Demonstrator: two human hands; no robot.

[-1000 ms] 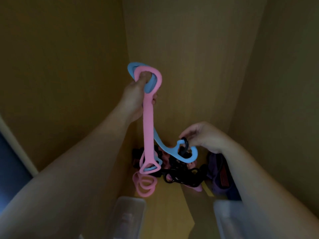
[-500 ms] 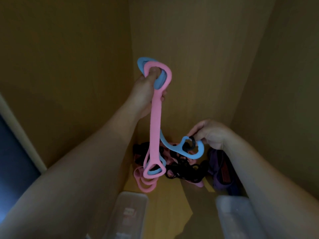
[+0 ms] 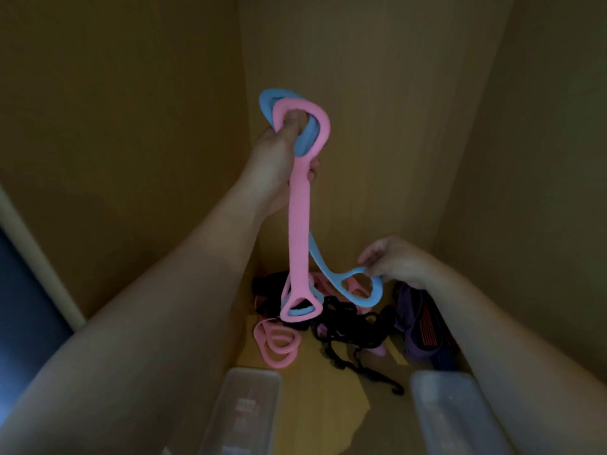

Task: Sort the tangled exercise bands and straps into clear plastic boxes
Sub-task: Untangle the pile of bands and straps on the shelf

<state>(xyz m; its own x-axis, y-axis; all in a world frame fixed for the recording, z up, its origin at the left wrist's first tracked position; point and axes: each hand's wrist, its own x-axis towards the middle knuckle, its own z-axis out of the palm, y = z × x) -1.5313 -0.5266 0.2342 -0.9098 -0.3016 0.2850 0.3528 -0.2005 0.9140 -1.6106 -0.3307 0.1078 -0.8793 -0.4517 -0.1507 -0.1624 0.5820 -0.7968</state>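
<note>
Left grip is holding pink band and blue band high by their top loops, right grip is pinching the blue one's lower loop above the tangle, probably risking snapback if either slips.

Two clear boxes, at least two pink bands, one blue band — one black tangle, one purple bundle.

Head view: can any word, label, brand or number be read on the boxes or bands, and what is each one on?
Nothing can be read.
Label on the left clear box: reddish marks, too blurred and dark to read.
Pink band, blue band, right clear box: no print seen.
Purple strap: orange stripes, not letters.
</note>
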